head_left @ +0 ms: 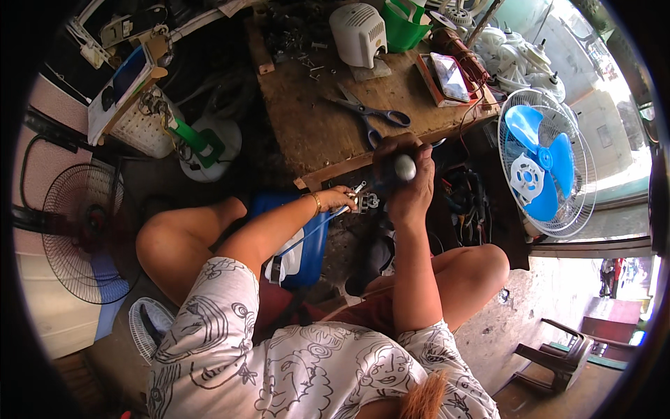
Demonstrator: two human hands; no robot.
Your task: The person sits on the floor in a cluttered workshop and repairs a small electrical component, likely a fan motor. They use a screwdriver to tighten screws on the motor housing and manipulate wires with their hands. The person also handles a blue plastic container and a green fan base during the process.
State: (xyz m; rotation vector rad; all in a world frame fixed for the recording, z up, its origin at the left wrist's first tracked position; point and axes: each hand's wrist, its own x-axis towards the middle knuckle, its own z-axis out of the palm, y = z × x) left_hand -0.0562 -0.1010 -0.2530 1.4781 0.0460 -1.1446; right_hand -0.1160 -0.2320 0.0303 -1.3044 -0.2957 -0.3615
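Observation:
My right hand is raised near the table's front edge, its fingers wrapped round a tool with a rounded silver end. The tool's far part is hidden, so its kind does not show. Lower and to the left, my left hand is closed on a small metal part. A light blue cable runs from beneath that hand toward my lap. Scissors with dark blue handles lie on the wooden table, blades partly open, just beyond my right hand.
On the table are a white housing, a green container, loose screws and a phone on a red box. A blue bin stands between my legs. A blue-bladed fan is at right, a dark fan at left.

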